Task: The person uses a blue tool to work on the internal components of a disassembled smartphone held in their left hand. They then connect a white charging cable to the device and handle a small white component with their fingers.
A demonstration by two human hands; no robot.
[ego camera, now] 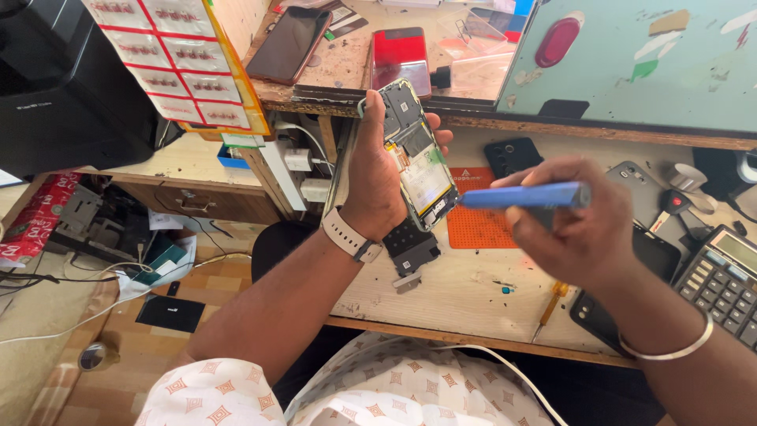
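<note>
Head view is looking down at two bare hands over a wooden counter (465, 292). Nearest, the right hand (579, 229) is wearing a silver bangle (670, 347), and its grip is pinching a blue tool (524, 196) that is lying almost flat. The tip of the tool is touching the lower edge of an opened phone (418, 154). The left hand (374, 177), with a pale watch band (347, 235) on its wrist, is holding that phone up above the counter. Its grip is wrapping around the phone's side, and the phone is showing its inside parts. Just below the phone, a small dark part (410, 248) is lying on the counter. An orange mat (477, 221) is sitting behind the tool. A calculator (725, 284) is resting at the right edge. Farther back, on a raised shelf (347, 59), a dark phone (288, 43) and a red phone (400, 57) are lying flat, well apart from the hands.
</note>
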